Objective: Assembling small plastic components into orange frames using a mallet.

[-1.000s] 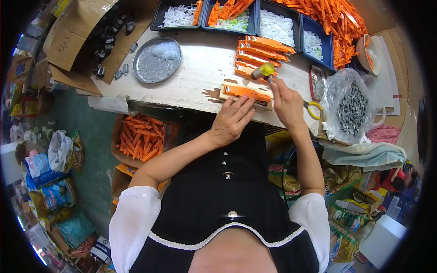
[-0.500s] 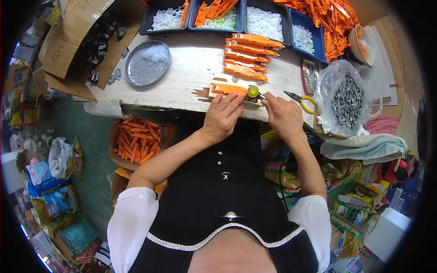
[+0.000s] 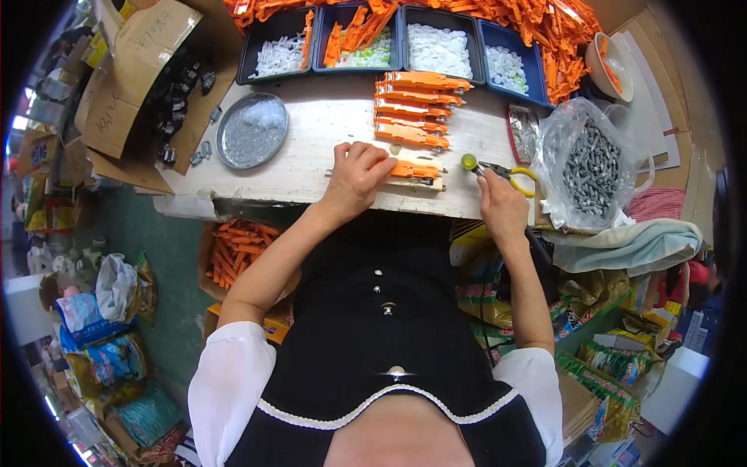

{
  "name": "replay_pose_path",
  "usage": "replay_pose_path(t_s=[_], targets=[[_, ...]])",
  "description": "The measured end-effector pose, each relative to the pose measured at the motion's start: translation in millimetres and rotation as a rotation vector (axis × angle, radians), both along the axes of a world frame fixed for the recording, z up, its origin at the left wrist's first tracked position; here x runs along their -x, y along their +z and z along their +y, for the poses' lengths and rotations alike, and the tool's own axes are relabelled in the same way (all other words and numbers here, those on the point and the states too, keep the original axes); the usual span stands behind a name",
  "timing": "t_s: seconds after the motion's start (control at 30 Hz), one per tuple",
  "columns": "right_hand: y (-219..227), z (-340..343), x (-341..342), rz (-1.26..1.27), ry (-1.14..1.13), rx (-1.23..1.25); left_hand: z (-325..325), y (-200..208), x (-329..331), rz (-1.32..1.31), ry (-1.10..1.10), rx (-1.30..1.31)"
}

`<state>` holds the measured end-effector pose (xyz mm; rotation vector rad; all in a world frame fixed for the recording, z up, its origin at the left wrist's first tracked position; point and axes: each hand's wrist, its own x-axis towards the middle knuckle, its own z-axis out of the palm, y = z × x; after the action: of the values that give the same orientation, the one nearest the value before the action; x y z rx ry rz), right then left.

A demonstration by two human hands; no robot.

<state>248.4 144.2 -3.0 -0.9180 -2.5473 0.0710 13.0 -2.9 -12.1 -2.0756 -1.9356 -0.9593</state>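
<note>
My left hand (image 3: 356,180) is closed around the left end of a long orange plastic piece (image 3: 416,169). That piece lies on a pale block (image 3: 434,185) near the table's front edge. In my right hand (image 3: 504,205) is a small mallet with a round yellow-green head (image 3: 469,162), to the right of the piece and apart from it. The mallet's handle is mostly hidden by my fingers. Beyond the block, several similar orange assemblies (image 3: 412,109) lie in a stacked row. Yellow-handled pliers (image 3: 523,180) lie just past my right hand.
Along the back stand dark trays (image 3: 311,68) of small white and green parts, with a heap of orange pieces (image 3: 560,47) behind. A round grey dish (image 3: 252,131) and a carton of dark parts (image 3: 132,101) are left. A clear bag of grey metal parts (image 3: 587,167) sits right.
My right hand has drawn the mallet rightward, off the orange piece. My left hand has slid left and curled round the piece's end. The whole view has shifted slightly.
</note>
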Motion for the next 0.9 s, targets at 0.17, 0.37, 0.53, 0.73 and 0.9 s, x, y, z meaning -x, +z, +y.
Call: replay_pose_path(t_s=[0.17, 0.37, 0.53, 0.73, 0.9], targets=[[-10, 18, 0, -0.1, -0.133, -0.069, 11, 8, 13, -0.001, -0.161, -0.038], [-2, 35, 13, -0.029, -0.128, -0.1, 59, 16, 18, 0.108, -0.103, -0.199], [23, 51, 41, 0.055, -0.039, -0.15, 82, -2, 24, 0.167, -0.051, -0.144], [59, 68, 133, 0.118, 0.206, -0.175, 68, 6, 27, 0.071, -0.004, -0.115], [49, 72, 252, -0.042, 0.37, 0.025, 17, 14, 59, -0.237, 0.223, -0.24]])
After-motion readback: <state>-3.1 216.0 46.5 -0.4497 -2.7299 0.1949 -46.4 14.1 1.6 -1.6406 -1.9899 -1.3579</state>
